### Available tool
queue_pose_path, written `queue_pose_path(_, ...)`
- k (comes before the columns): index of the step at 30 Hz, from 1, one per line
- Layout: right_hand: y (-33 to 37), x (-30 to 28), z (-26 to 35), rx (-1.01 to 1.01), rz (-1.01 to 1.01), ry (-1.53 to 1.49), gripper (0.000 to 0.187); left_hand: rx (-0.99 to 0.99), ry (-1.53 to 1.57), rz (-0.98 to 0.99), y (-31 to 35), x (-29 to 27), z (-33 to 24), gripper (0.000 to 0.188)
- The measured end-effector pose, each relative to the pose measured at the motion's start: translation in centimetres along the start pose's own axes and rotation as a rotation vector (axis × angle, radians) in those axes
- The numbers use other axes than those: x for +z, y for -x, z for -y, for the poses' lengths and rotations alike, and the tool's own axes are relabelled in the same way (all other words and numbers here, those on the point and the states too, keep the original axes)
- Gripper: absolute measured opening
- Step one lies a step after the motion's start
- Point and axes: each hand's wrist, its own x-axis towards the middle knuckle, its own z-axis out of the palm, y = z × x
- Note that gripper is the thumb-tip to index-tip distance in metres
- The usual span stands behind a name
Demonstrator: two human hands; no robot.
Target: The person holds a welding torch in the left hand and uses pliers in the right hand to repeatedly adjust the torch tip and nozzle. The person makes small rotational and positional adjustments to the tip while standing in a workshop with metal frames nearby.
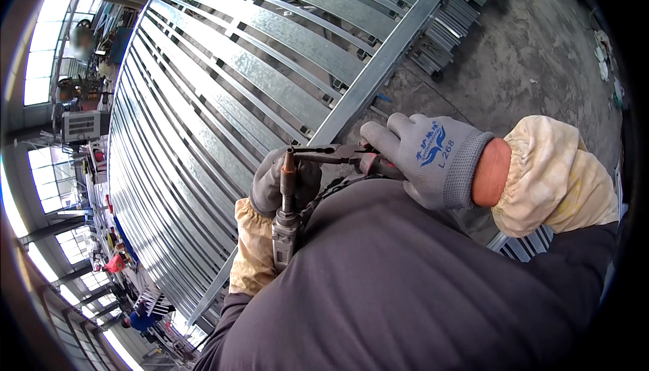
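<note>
In my gloved left hand (265,185) is a welding torch (286,222), held upright with its copper-coloured nozzle (289,163) at the top. The grey glove's fingers close around the torch neck, partly hidden behind it. My right hand (433,158), in a grey knit glove, grips dark pliers (346,156) by their reddish handles. The slim jaws point left and reach the nozzle's tip. Whether they pinch the welding wire or only touch the tip is too small to tell. Both hands are close together in front of my torso.
A large rack of galvanized metal slats (284,94) spreads ahead and left, edged by a thick metal beam (385,56). More metal profiles (449,29) lie beyond it. Grey concrete floor (520,66) extends right. At far left, a person in blue (142,320) is near workshop clutter.
</note>
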Motion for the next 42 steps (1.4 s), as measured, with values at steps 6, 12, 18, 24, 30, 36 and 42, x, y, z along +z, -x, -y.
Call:
queue_pose_path(6,-2.8,-0.4,-4.9,-0.385,-0.163,0.006,0.064,-0.022,-0.101,0.040,-0.4,0.0,-0.2,0.051)
queue_pose_path(12,-7.7,0.2,-8.0,-0.547,-0.175,-0.075,0.075,0.059,-0.066,0.140,-1.1,0.8,0.0,0.047)
queue_pose_path(18,-4.2,-0.5,-4.6,-0.315,0.027,-0.055,0.071,0.043,-0.070,0.083,0.0,0.2,0.0,0.046)
queue_pose_path(24,-0.1,-0.8,0.6,0.006,0.068,0.044,0.065,-0.055,-0.058,-0.005,-0.1,0.1,-0.6,0.054)
queue_pose_path(30,-1.0,2.0,-1.3,-0.102,-0.048,-0.091,0.059,-0.076,-0.089,-0.121,0.4,-1.1,-0.4,0.056)
queue_pose_path(36,-3.9,7.8,-7.3,-0.110,-0.212,-0.644,0.056,-0.015,-0.020,-0.012,0.2,-2.3,0.5,0.060)
queue_pose_path(42,-13.6,12.5,-11.3,0.440,-0.483,-0.120,0.051,-0.031,-0.027,-0.020,0.7,-1.7,0.2,0.095)
